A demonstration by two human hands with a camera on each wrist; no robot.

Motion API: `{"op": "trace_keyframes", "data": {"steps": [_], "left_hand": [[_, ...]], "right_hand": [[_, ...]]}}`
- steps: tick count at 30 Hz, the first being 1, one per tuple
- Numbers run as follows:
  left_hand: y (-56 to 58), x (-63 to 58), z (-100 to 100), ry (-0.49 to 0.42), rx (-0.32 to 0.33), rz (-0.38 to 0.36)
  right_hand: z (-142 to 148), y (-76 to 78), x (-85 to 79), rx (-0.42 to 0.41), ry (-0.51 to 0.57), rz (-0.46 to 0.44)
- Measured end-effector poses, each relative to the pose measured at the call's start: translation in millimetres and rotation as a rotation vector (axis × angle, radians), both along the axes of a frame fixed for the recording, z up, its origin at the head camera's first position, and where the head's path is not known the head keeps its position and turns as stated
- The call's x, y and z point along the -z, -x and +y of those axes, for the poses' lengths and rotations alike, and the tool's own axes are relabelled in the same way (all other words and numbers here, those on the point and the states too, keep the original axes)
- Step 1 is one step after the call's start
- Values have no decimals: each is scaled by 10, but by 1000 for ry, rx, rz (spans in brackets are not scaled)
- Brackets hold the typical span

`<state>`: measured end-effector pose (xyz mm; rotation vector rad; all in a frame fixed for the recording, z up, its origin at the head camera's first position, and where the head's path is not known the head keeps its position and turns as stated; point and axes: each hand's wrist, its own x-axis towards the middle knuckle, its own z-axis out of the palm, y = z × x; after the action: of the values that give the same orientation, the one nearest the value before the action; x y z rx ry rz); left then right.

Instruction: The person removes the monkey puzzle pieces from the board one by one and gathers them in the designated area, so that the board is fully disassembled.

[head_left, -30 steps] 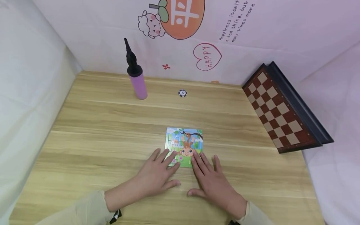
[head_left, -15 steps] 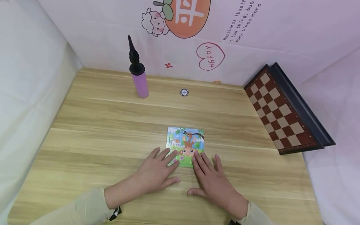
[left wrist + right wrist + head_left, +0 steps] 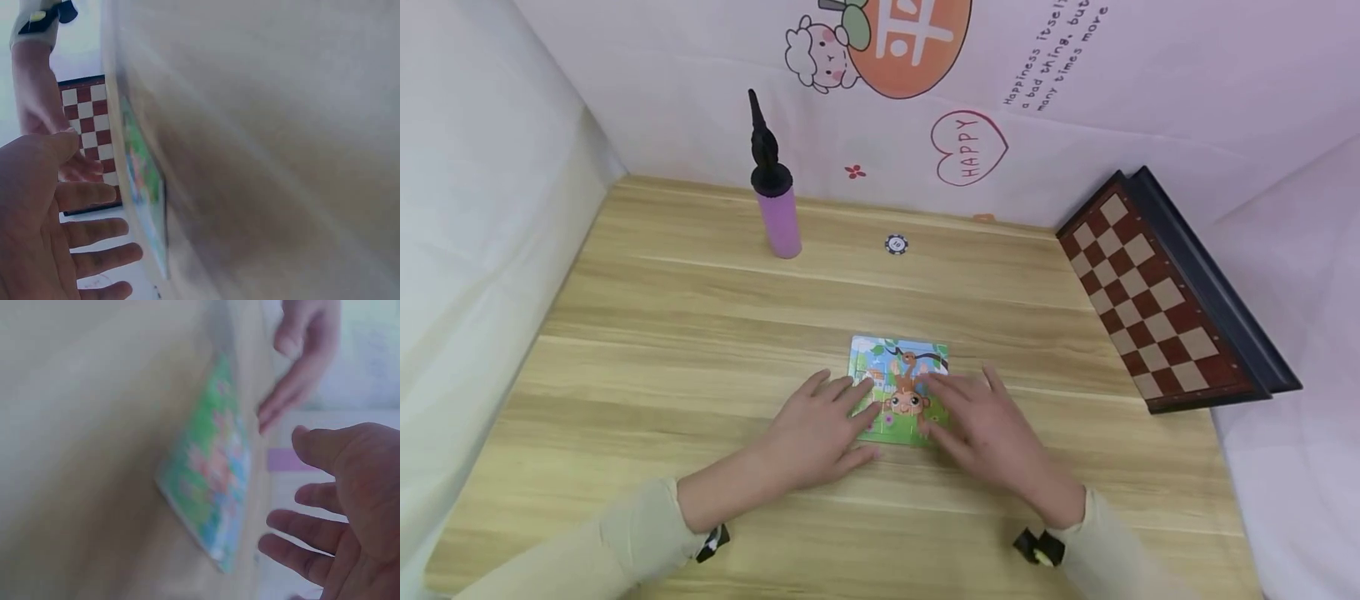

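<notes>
A small square jigsaw puzzle [image 3: 906, 403] with a monkey hanging from a branch lies flat on the wooden table, its pieces fitted together in the frame. My left hand [image 3: 816, 429] is over its left side, fingers spread and nearly straight. Over the right side is my right hand [image 3: 992, 429], with fingers loosely bent. In the left wrist view, a gap shows between the left hand [image 3: 37, 219] and the puzzle [image 3: 145, 181]. The right wrist view likewise shows the right hand [image 3: 356, 506] apart from the blurred puzzle [image 3: 209, 469]. Neither hand holds anything.
A purple hand pump [image 3: 781, 223] with a black nozzle stands at the back left. Beside it lies a poker chip [image 3: 897, 244]. A folded chessboard [image 3: 1150, 292] leans at the right. White printed cloth [image 3: 700, 108] closes off the back and sides.
My right hand has lifted off the puzzle's lower right and shifted up and right, its fingers now more bent. My left hand has risen slightly. The whole head view has drifted a little.
</notes>
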<state>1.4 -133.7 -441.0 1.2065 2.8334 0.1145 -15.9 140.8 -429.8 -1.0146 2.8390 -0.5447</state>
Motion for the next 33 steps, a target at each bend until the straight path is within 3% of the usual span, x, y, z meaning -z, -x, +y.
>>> {"op": "trace_keyframes", "data": {"steps": [5,11,14,17,23,33], "left_hand": [[95,-22,71,-23,23,-9],[128,56,197,-11,49,2],[148,88,218,-6,60,19],[196,121,196,-14,33,0],[322,234,118,-70,-103,-159],[485,280,99,-191,-188,-326]], "right_hand": [[-167,423,-118,-19,64,-13],[-361,753,-27,-63,84,-64],[-396,816,24,-68,76,-80],[-414,847,79,-57,77,-93],[-388,854,185,-13,132,-171],[-337,895,252,16,207,-257]]}}
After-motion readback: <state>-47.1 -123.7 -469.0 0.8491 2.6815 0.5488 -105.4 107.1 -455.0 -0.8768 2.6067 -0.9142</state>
